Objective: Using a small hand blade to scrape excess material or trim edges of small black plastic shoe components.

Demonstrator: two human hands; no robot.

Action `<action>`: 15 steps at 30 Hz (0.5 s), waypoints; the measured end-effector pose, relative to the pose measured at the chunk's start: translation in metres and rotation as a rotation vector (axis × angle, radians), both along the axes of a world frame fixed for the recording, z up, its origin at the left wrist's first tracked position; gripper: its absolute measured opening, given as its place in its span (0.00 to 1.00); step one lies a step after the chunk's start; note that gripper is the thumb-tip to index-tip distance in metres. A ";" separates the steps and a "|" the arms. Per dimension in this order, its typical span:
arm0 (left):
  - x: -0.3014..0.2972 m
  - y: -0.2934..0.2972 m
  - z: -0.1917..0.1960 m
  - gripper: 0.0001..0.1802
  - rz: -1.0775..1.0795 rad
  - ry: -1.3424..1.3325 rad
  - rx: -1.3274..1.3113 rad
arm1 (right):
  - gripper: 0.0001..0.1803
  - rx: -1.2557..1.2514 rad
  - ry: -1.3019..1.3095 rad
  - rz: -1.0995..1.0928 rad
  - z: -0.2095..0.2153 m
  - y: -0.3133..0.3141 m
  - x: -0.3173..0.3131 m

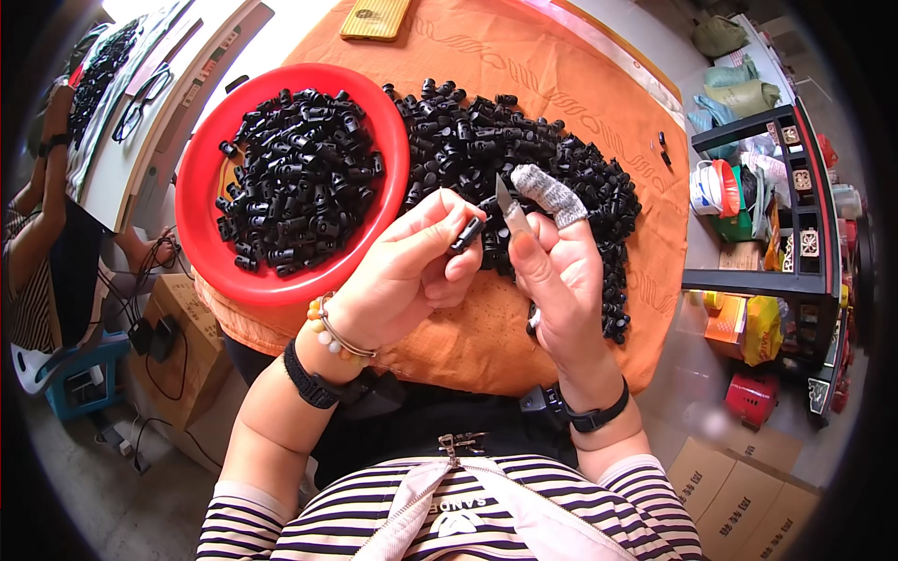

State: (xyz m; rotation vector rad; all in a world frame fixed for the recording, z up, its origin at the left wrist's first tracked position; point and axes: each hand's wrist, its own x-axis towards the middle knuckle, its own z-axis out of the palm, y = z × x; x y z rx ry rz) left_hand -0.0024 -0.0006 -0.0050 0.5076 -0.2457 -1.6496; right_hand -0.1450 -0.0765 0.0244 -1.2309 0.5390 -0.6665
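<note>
Across the middle of the frame there's an orange cloth (599, 93) spread over a table, and that's the biggest thing going. Sitting on its left side, upper left of centre, is a round red bowl (201, 243) heaped with small black plastic pieces (299, 178). Right beside the bowl, touching its rim, a loose pile of the same black pieces (543, 159) sprawls over the cloth toward the right. At the far right of the frame stands a dark shelf unit (804, 196) stuffed with bags and boxes, with cardboard boxes (739, 486) on the floor at lower right.

Now the small stuff, dead centre. The left hand (412, 266) is pinching one black plastic piece (467, 235) between thumb and fingertips, holding it up just above the edge of the pile. The right hand (557, 276) is closed around a small knife (510, 210), blade pointing up and nearly touching that piece. Its index finger wears a grey knitted finger guard (550, 194).
</note>
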 end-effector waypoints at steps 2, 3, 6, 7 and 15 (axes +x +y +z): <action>0.000 0.000 0.000 0.07 -0.001 -0.003 0.018 | 0.26 -0.010 -0.011 -0.004 0.001 0.004 0.008; -0.001 0.000 0.000 0.07 -0.005 -0.004 0.016 | 0.27 0.016 -0.008 -0.005 0.001 0.007 0.013; -0.003 0.001 0.001 0.07 -0.012 0.008 0.009 | 0.27 0.003 0.012 0.050 -0.001 0.003 0.015; -0.003 0.002 0.002 0.07 -0.013 0.019 0.006 | 0.26 0.023 0.009 0.013 -0.002 0.002 0.017; 0.002 0.000 -0.004 0.07 0.035 0.004 -0.011 | 0.21 -0.002 0.048 -0.014 -0.001 -0.002 0.004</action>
